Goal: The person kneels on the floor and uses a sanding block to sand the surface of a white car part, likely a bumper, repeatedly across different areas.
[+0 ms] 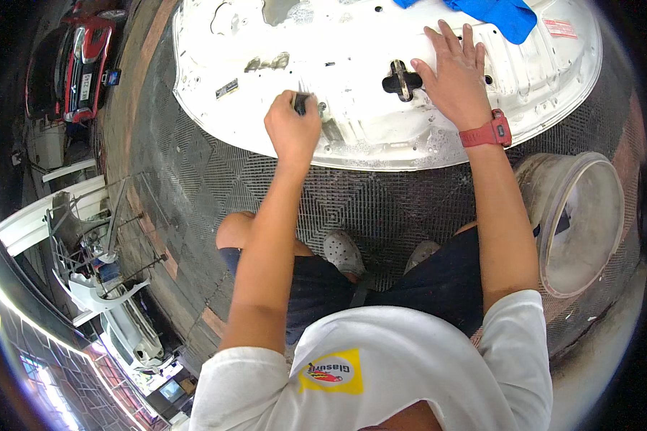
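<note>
A large white car body panel (366,129), its inner side up with holes and pressed ribs, lies in front of me. My left hand (292,129) is closed around a small dark block-like piece (301,103), held against the panel left of its middle. Much of that piece is hidden by my fingers, and its kind cannot be made out. With fingers spread, my right hand (456,75) rests on the panel, right of a dark cross-shaped opening (391,83) with a metal loop across it. A red watch (487,131) is on my right wrist. Wet-looking smears and bubbles mark the panel's near edge.
A blue cloth (507,18) lies on the panel's far right part. To my right stands a round, translucent tub (541,179). Dark ribbed matting (251,183) covers the floor. Car parts (126,316) and a red car (86,65) are off to the left.
</note>
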`<action>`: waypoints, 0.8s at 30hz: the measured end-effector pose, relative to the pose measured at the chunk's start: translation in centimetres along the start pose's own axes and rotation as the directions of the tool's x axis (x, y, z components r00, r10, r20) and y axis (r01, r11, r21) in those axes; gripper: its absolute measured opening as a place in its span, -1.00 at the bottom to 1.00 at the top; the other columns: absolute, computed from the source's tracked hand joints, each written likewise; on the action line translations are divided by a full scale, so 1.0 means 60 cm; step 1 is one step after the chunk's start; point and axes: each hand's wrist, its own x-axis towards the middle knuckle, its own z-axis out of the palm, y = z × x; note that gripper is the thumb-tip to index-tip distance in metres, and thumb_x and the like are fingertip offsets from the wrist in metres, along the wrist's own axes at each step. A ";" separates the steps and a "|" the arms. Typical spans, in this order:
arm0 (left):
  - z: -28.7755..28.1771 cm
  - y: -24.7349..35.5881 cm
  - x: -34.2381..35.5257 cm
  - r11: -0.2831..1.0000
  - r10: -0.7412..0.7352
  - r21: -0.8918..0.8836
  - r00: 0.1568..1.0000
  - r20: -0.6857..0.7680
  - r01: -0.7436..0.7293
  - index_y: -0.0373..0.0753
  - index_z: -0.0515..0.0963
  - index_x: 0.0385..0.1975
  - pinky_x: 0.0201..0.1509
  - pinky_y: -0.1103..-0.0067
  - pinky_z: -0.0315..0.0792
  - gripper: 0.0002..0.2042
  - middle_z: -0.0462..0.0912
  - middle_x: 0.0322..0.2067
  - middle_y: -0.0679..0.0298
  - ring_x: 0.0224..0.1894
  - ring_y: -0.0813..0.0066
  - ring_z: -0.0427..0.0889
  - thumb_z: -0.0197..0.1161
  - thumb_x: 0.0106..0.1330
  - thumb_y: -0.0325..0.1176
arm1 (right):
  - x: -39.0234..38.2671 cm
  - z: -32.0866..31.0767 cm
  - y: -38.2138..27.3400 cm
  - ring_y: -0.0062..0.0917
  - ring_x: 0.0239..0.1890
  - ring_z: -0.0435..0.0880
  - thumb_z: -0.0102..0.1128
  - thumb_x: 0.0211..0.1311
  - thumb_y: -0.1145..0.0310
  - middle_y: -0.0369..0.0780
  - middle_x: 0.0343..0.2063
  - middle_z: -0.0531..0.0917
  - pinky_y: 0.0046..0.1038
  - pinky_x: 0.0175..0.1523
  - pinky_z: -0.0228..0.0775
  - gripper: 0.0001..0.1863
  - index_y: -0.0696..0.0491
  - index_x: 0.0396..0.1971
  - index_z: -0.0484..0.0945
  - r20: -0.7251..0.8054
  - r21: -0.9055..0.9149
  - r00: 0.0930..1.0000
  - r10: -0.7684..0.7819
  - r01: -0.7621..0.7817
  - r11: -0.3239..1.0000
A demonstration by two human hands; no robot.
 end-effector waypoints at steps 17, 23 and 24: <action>0.006 0.041 0.080 0.969 -0.243 0.055 0.970 0.026 0.242 -0.32 0.80 -0.28 -0.07 0.26 0.60 -0.75 0.82 -0.39 0.00 -0.30 -0.02 0.79 0.55 0.32 -0.21 | 0.000 0.000 0.000 0.16 0.70 0.06 0.24 0.56 -0.03 -0.06 0.60 0.35 0.31 0.69 -0.12 -0.32 -0.01 0.52 0.45 -0.057 0.045 0.997 -0.042 0.045 0.998; 0.017 0.020 0.040 0.968 -0.236 -0.079 0.972 0.015 0.237 -0.35 0.84 -0.20 -0.04 0.37 0.63 -0.67 0.88 -0.34 0.05 -0.27 0.24 0.85 0.60 0.29 -0.17 | 0.003 0.001 -0.014 0.18 0.69 0.07 0.24 0.56 -0.04 -0.05 0.59 0.36 0.33 0.68 -0.12 -0.32 -0.01 0.52 0.45 -0.078 0.007 0.997 -0.022 0.022 1.000; 0.018 0.047 0.073 0.959 -0.281 -0.026 0.960 0.017 0.281 -0.39 0.83 -0.20 -0.03 0.37 0.62 -0.65 0.87 -0.34 0.03 -0.28 0.24 0.84 0.60 0.30 -0.16 | 0.000 0.005 -0.009 0.19 0.68 0.08 0.24 0.56 -0.04 -0.05 0.59 0.36 0.34 0.68 -0.11 -0.32 -0.01 0.52 0.45 -0.093 -0.002 0.995 -0.022 0.022 1.000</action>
